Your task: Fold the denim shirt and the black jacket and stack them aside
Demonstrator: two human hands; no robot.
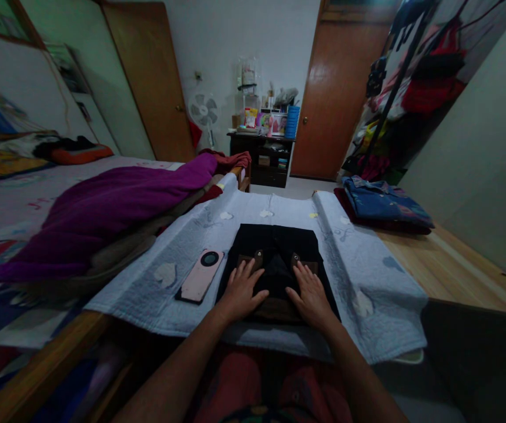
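Observation:
A black folded garment [274,235] with brown patches and two snap tabs lies on a light blue quilted cloth [253,205]. My left hand [243,292] rests flat on its left side, fingers spread just below the left tab. On the right side, my right hand [311,295] lies flat with its fingers apart, touching the fabric under the other tab. Neither hand grips anything. A pink phone [200,277] with a round black camera lies on the cloth, left of the garment.
Purple blanket [116,211] is heaped on the bed at the left. Folded blue clothes [385,201] sit on the wooden surface [464,264] at the right. Farther back stand a white fan [204,111] and a dark cabinet [261,175] between two doors.

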